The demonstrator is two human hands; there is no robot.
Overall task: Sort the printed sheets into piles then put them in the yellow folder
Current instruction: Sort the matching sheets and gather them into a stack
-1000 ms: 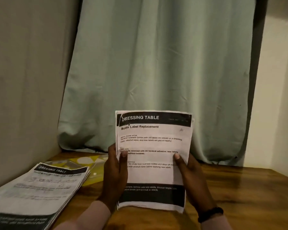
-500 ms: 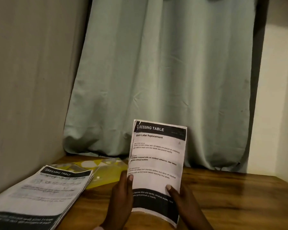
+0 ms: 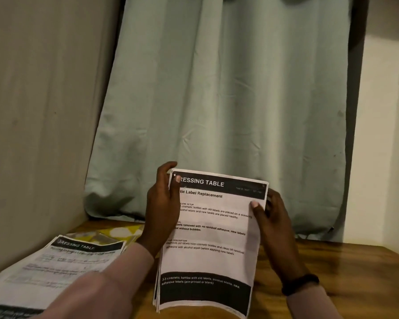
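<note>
I hold a stack of printed sheets upright over the wooden table; its top page reads "DRESSING TABLE, Bottle Label Replacement". My left hand grips the stack's upper left edge, thumb on the header. My right hand grips the upper right edge, thumb on the page. A second pile of printed sheets lies flat at the left. The yellow folder lies behind that pile, partly hidden by it and my left arm.
A pale green curtain hangs behind the table. A beige wall closes the left side and a cream wall the right. Bare wood shows to the right of the held stack.
Both hands slid up from the lower edges of the stack to its upper corners. The stack's lower end has come down to the table, nearer to me.
</note>
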